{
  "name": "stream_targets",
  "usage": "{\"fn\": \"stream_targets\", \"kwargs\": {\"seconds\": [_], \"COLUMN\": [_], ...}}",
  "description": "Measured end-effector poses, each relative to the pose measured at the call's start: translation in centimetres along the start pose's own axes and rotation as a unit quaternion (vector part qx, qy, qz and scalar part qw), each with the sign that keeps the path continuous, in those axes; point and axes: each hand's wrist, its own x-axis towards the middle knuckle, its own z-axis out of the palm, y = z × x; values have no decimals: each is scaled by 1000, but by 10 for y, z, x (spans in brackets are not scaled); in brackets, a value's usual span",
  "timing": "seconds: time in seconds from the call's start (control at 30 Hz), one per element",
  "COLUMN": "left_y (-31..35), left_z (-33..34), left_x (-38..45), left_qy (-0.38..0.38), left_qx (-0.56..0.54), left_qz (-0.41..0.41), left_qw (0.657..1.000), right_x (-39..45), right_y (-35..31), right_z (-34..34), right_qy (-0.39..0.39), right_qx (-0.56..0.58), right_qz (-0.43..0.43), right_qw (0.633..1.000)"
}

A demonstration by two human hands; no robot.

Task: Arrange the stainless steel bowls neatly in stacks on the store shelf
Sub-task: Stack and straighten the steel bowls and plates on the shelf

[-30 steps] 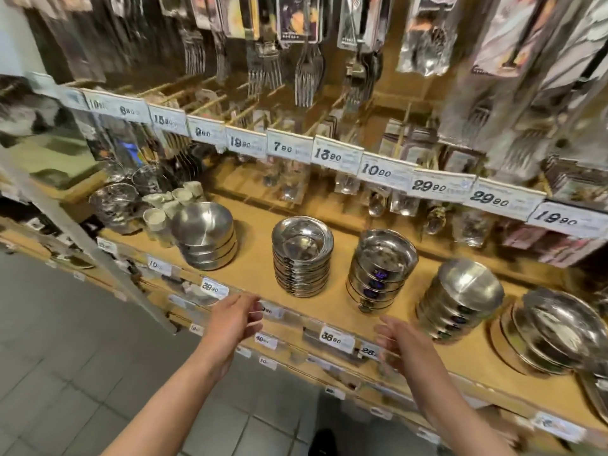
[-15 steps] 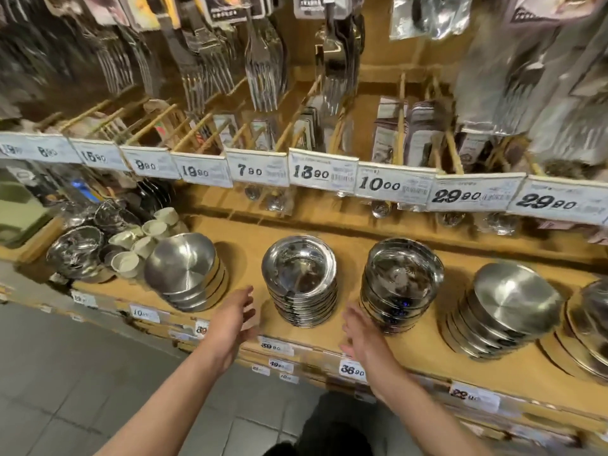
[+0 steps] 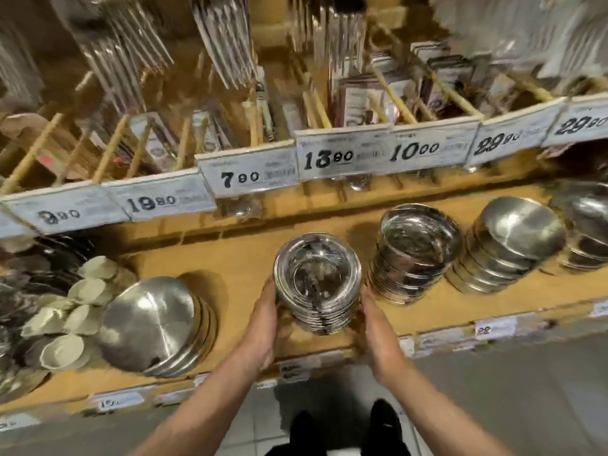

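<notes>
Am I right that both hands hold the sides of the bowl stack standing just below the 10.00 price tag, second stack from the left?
Not quite. In the head view the left hand and right hand hold the sides of the bowl stack nearest the 7.90 price tag, not the 10.00 price tag. The stack under the 10.00 tag is untouched. It is the second stack from the left.
</notes>
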Motion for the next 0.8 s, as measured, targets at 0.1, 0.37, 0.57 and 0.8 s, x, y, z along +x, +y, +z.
{"fn": "stream_targets", "kwargs": {"seconds": [0.1, 0.37, 0.57, 0.8], "left_y": [-1, -3, -1, -4], "left_z": [3, -1, -10, -13], "left_x": [3, 9, 12, 10], "left_qy": [-26, -84, -114, -105], "left_qx": [1, 30, 56, 53], "left_qz": [2, 25, 18, 5], "left_qw": [1000, 996, 992, 993], "right_x": [-5, -13, -15, -22], "right_y": [0, 0, 0, -1], "right_z": [-3, -2, -4, -8], "right_qy": [9, -7, 19, 56], "right_qx": [5, -6, -7, -10], "right_qz": [-23, -52, -21, 4], "right_qw": [1000, 999, 1000, 998]}}
